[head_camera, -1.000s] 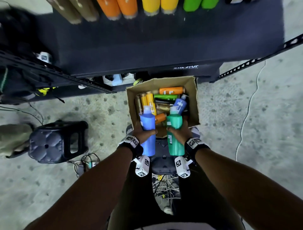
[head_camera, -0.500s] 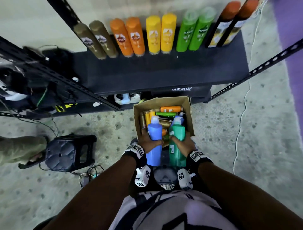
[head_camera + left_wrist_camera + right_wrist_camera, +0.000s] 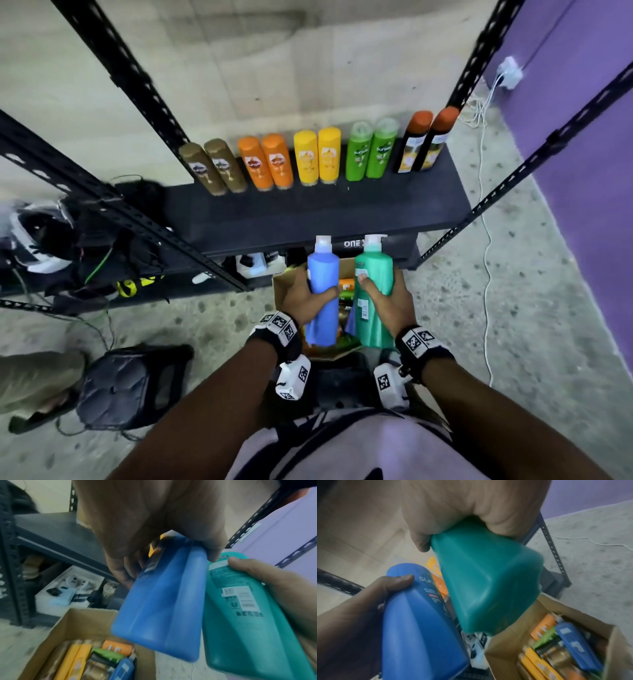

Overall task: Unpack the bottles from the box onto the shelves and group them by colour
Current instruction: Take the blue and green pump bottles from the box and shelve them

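My left hand point(image 3: 308, 301) grips a blue bottle point(image 3: 322, 291) round its middle, cap up. My right hand point(image 3: 387, 301) grips a teal green bottle point(image 3: 373, 294) the same way, beside it. Both bottles hang above the cardboard box point(image 3: 284, 284), which still holds several bottles point(image 3: 102, 660) lying in orange, yellow, green, brown and blue. On the black shelf point(image 3: 318, 212) stand pairs of bottles by colour: brown point(image 3: 212, 168), orange point(image 3: 267, 161), yellow point(image 3: 317, 156), green point(image 3: 371, 150) and dark ones with orange caps point(image 3: 424, 140). In the wrist views the blue bottle point(image 3: 164, 599) and the teal bottle point(image 3: 488, 580) show bottom-first.
Black slotted uprights point(image 3: 120, 72) frame the rack. A lower shelf holds a white box point(image 3: 68, 588) of small items. A dark plastic stool point(image 3: 130, 387) stands on the floor at the left. A white cable point(image 3: 486, 240) runs along the purple wall point(image 3: 582, 137).
Both hands have lifted the blue and teal bottles up out of the box toward the shelf. The head view has tilted up, bringing the whole shelf row into sight.
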`<state>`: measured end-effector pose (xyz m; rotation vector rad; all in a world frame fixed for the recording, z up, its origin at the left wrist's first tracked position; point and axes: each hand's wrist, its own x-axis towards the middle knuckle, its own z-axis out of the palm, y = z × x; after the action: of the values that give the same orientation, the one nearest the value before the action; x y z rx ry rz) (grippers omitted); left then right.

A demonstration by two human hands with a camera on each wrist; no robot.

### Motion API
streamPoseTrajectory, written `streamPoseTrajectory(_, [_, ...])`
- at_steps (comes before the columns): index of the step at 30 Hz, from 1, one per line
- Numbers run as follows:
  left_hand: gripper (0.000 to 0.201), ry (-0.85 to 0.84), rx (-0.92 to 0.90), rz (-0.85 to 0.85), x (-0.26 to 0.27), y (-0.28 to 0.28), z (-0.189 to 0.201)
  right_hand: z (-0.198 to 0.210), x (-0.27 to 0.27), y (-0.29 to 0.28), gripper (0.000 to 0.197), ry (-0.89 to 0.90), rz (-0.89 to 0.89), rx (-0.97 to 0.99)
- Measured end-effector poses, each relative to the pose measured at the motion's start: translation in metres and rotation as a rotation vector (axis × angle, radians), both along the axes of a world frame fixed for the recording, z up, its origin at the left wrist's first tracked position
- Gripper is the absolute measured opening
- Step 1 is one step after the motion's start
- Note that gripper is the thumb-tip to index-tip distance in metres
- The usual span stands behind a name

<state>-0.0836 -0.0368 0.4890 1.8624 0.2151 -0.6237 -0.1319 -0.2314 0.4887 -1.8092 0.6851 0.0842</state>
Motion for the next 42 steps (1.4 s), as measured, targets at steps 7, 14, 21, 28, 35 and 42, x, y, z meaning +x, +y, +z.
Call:
streamPoseTrajectory(7, [0.073,-0.208,-0.129,0.006,0.045,-0.017,0.064,0.053,0.038,-0.01,0.043,-0.251,-0.071,-0.052])
streamPoseTrajectory(14, [0.087,-0.419,-0.248,-0.011,0.078,-0.028,0.134,0.129,0.067,-0.02,0.049,-0.524,-0.123,-0.097])
streamPoseTrajectory(21, [0.089,-0.566,-0.372,-0.004,0.092,-0.042,0.213,0.219,0.082,-0.024,0.061,-0.806,-0.163,-0.103])
streamPoseTrajectory(28, [0.075,-0.746,-0.482,-0.025,0.095,-0.054,0.303,0.308,0.091,-0.022,0.063,-1.072,-0.148,-0.018])
streamPoseTrajectory(35, [0.076,-0.935,-0.567,-0.051,0.105,-0.059,0.382,0.386,0.097,-0.026,0.061,-1.281,-0.098,-0.061])
streamPoseTrajectory(42, [0.065,-1.121,-0.603,-0.046,0.116,-0.065,0.461,0.455,0.11,-0.033,0.07,-1.395,-0.072,-0.084])
